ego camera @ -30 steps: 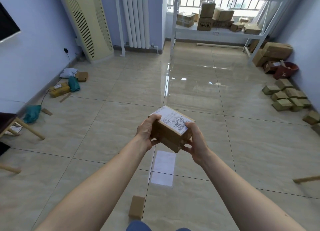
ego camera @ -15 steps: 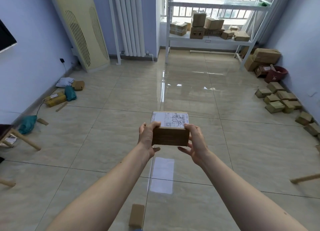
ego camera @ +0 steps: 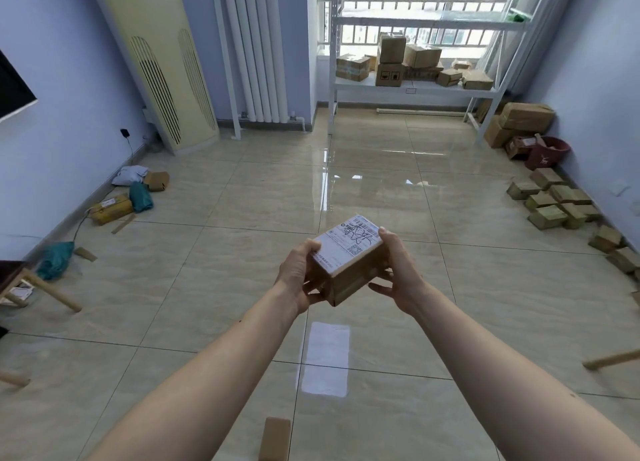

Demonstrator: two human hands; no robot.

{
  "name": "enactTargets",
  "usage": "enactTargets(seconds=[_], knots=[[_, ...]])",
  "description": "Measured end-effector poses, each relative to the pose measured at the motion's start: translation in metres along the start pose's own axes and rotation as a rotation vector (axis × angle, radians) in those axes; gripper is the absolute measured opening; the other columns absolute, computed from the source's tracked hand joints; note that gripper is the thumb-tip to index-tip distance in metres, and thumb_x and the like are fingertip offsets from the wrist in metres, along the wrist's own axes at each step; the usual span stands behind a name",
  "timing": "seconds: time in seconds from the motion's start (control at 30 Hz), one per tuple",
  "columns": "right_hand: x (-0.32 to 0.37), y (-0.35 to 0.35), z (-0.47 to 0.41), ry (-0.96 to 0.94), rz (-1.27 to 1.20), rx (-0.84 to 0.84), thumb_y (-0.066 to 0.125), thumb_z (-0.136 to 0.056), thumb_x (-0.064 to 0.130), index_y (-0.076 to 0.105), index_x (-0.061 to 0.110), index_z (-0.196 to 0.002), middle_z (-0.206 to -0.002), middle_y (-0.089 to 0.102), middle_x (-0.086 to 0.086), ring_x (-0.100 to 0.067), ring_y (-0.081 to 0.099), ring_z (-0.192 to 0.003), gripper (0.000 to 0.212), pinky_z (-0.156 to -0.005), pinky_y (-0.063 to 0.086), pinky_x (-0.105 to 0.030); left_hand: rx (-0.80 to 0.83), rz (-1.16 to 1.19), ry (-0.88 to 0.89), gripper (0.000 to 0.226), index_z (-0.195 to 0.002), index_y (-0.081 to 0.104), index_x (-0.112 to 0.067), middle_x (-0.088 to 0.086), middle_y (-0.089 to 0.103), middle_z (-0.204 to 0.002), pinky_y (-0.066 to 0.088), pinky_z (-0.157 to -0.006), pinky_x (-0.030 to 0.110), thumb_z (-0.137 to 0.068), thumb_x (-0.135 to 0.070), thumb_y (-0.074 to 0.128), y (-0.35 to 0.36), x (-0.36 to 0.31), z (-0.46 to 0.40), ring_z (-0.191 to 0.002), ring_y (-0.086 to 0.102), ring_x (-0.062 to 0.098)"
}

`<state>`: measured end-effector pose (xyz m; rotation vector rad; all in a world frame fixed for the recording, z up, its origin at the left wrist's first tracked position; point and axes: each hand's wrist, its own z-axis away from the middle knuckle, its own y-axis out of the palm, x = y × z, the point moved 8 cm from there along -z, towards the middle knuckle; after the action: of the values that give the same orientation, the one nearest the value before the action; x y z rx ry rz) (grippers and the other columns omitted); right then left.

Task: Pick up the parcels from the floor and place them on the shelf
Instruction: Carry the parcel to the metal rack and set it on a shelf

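A small cardboard parcel (ego camera: 349, 261) is sitting tilted, label up, in midair over the floor (ego camera: 242, 253), with the left hand (ego camera: 299, 280) and right hand (ego camera: 398, 270) clamping their fingers on its opposite sides. The shelf (ego camera: 415, 88) across the room is already carrying several boxes. Judging by the parcels lying along both walls, much is left.

Two bare hands (ego camera: 299, 275) share one brown cardboard parcel (ego camera: 349, 261) with a white label. Two teal plastic mailer bags (ego camera: 140, 196) lie on the floor, plus one red bucket (ego camera: 546, 152).
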<state>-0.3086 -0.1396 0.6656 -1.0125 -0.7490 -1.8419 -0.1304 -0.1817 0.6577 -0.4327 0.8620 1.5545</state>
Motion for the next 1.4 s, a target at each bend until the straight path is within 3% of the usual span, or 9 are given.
enactTargets(seconds=[0.2,0.4,0.5,0.6,0.77,0.9,1.03,1.1,1.4], knots=[[-0.009,0.01,0.004,0.02,0.008,0.025,0.062,-0.081,0.066,0.029,0.035,-0.148,-0.132,0.048,-0.008,-0.036,0.059,-0.116,0.081,-0.093,0.054,-0.056,-0.119,0.108,0.121,0.044,-0.121,0.057,-0.016,0.014,0.065,-0.113,0.057,-0.075,0.052,-0.08,-0.031,0.066,0.0,-0.001,-0.003,-0.099,0.061,0.029],[-0.003,0.019,0.005,-0.007,-0.016,0.054,0.063,-0.09,0.049,0.035,0.032,-0.145,-0.123,0.066,-0.008,-0.031,0.069,-0.104,0.063,-0.081,0.059,-0.048,-0.067,0.117,0.155,0.053,-0.125,0.053,-0.017,0.015,0.065,-0.115,0.059,-0.073,0.05,-0.078,-0.035,0.068,0.009,0.004,0.0,-0.101,0.062,0.031],[0.003,0.014,0.004,-0.029,-0.012,0.033,0.056,-0.093,0.043,0.041,0.032,-0.142,-0.117,0.068,-0.008,-0.028,0.069,-0.098,0.052,-0.073,0.06,-0.043,-0.016,0.024,0.121,0.064,-0.126,0.056,-0.018,0.012,0.066,-0.116,0.053,-0.084,0.053,-0.068,-0.039,0.071,0.012,0.005,-0.001,-0.104,0.061,0.029],[0.009,0.008,0.004,-0.051,0.011,0.012,0.048,-0.095,0.04,0.05,0.03,-0.136,-0.108,0.068,-0.006,-0.023,0.067,-0.088,0.042,-0.073,0.058,-0.04,0.02,-0.057,0.074,0.058,-0.126,0.054,-0.022,0.012,0.065,-0.117,0.045,-0.097,0.055,-0.073,-0.041,0.071,0.012,0.004,-0.002,-0.11,0.061,0.03],[0.017,0.008,0.005,-0.086,0.047,0.033,0.044,-0.098,0.036,0.06,0.032,-0.115,-0.102,0.069,-0.003,-0.02,0.066,-0.083,0.024,-0.072,0.055,-0.038,0.079,-0.152,0.067,0.045,-0.122,0.055,-0.021,0.016,0.068,-0.109,0.056,-0.087,0.046,-0.082,-0.037,0.067,0.014,-0.004,-0.002,-0.102,0.068,0.033],[0.018,0.009,0.006,-0.072,0.03,0.019,0.053,-0.095,0.047,0.051,0.025,-0.131,-0.113,0.07,-0.007,-0.021,0.07,-0.088,0.042,-0.071,0.059,-0.038,0.064,-0.162,0.124,0.037,-0.118,0.058,-0.023,0.017,0.069,-0.113,0.058,-0.08,0.043,-0.084,-0.035,0.065,0.013,-0.012,-0.002,-0.101,0.068,0.035],[0.013,0.009,0.008,-0.075,0.055,0.006,0.058,-0.091,0.056,0.048,0.023,-0.124,-0.121,0.064,-0.001,-0.02,0.065,-0.107,0.048,-0.096,0.052,-0.051,0.03,-0.144,0.193,0.04,-0.123,0.057,-0.023,0.013,0.069,-0.113,0.057,-0.075,0.041,-0.085,-0.035,0.065,0.011,-0.024,-0.002,-0.096,0.067,0.031],[0.013,0.01,0.01,-0.095,0.075,-0.001,0.058,-0.092,0.053,0.049,0.021,-0.125,-0.121,0.064,0.001,-0.018,0.063,-0.107,0.047,-0.099,0.049,-0.053,0.031,-0.143,0.215,0.04,-0.123,0.056,-0.024,0.011,0.069,-0.112,0.057,-0.079,0.043,-0.086,-0.034,0.066,0.012,-0.029,-0.001,-0.096,0.067,0.03],[0.027,0.013,0.009,-0.167,0.017,-0.036,0.057,-0.098,0.037,0.057,0.017,-0.118,-0.105,0.069,0.0,-0.027,0.066,-0.106,0.029,-0.086,0.056,-0.046,0.095,-0.22,0.26,0.037,-0.119,0.051,-0.026,0.007,0.071,-0.106,0.048,-0.089,0.048,-0.089,-0.04,0.066,0.025,-0.045,-0.004,-0.094,0.067,0.026]])
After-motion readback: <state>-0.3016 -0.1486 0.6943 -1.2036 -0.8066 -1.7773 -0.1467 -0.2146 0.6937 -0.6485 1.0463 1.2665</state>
